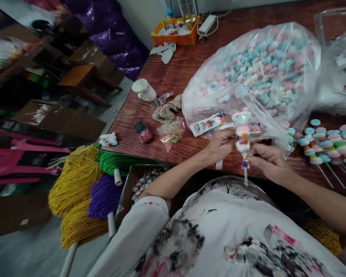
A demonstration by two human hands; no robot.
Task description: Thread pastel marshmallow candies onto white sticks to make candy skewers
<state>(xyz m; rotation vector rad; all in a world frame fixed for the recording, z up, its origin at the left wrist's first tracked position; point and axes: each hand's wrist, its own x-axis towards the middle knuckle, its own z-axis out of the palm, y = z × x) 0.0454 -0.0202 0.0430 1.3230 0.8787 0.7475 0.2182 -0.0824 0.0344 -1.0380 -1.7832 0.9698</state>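
Observation:
A marshmallow skewer [242, 135], apparently in a clear wrapper, stands upright between my hands at the table's front edge. Its white stick points down, and a small coloured band or label sits just below the sweets. On its left side, my left hand [221, 145] is closed with the fingertips pinched against it. From the right, my right hand [266, 158] pinches it lower down, close to the band. Just behind lie printed wrappers [210, 124]. Several unwrapped marshmallow skewers [331, 144] lie to the right of my right hand.
A big clear bag of marshmallows [259, 69] fills the table's back middle. Leftward are a white mug [144, 90], a small candy bag [172, 132] and a cloth [167, 109]. An orange tray [175, 37] stands at the back. Cord bundles [77, 184] sit beside the table's left corner.

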